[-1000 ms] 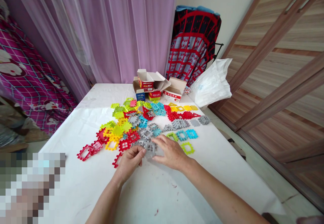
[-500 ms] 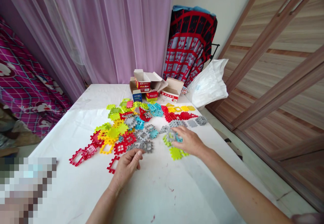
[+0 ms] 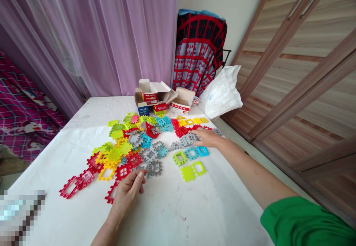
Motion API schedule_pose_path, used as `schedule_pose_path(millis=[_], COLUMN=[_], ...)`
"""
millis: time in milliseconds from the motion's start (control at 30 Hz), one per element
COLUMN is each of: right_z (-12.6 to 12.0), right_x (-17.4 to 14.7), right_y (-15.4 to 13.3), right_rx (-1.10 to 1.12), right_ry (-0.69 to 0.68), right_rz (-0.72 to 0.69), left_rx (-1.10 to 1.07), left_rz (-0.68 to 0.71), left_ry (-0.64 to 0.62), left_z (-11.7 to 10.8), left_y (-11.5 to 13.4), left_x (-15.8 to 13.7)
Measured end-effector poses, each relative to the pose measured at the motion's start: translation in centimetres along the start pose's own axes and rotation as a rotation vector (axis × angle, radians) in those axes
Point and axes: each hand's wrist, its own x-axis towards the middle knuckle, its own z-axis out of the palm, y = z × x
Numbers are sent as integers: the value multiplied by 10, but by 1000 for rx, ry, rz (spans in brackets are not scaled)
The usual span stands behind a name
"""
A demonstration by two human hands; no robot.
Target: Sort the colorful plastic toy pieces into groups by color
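My right hand (image 3: 207, 137) reaches over the far right of the table. Its fingers are around the edge of a grey notched building tile (image 3: 190, 139) in a row of overlapping grey tiles. Just below it lie a green window tile (image 3: 180, 158), blue tiles (image 3: 191, 153) and a solid lime tile (image 3: 188, 173). My left hand (image 3: 128, 190) rests on the table with its fingers curled in and the thumb on top. No tile shows in it. Beside it are a red frame tile (image 3: 110, 193) and a grey tile (image 3: 155, 168).
A mixed heap of coloured tiles (image 3: 115, 154) spreads over the left and middle of the white table (image 3: 167, 212). Opened small cartons (image 3: 149, 93) stand at the back, next to a white plastic bag (image 3: 221, 94). A wooden wardrobe (image 3: 300, 64) is on the right.
My right hand has moved away from the green and blue tiles to the grey row behind them, taking a grey tile along. The left hand stays curled in place. The view has shifted slightly.
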Motion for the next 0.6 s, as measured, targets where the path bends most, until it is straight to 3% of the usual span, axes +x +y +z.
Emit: schedule_pose_path(millis=[400,600], right_z=[11,16], right_x=[-7,-6], right_y=[4,-6], right_rx=[164,82], right_ry=[9,57], right_rz=[93,118], left_rx=[14,17], left_rz=[-6,2], left_ry=[34,36], left_z=[0,-1], left_y=[3,5], left_x=[0,0])
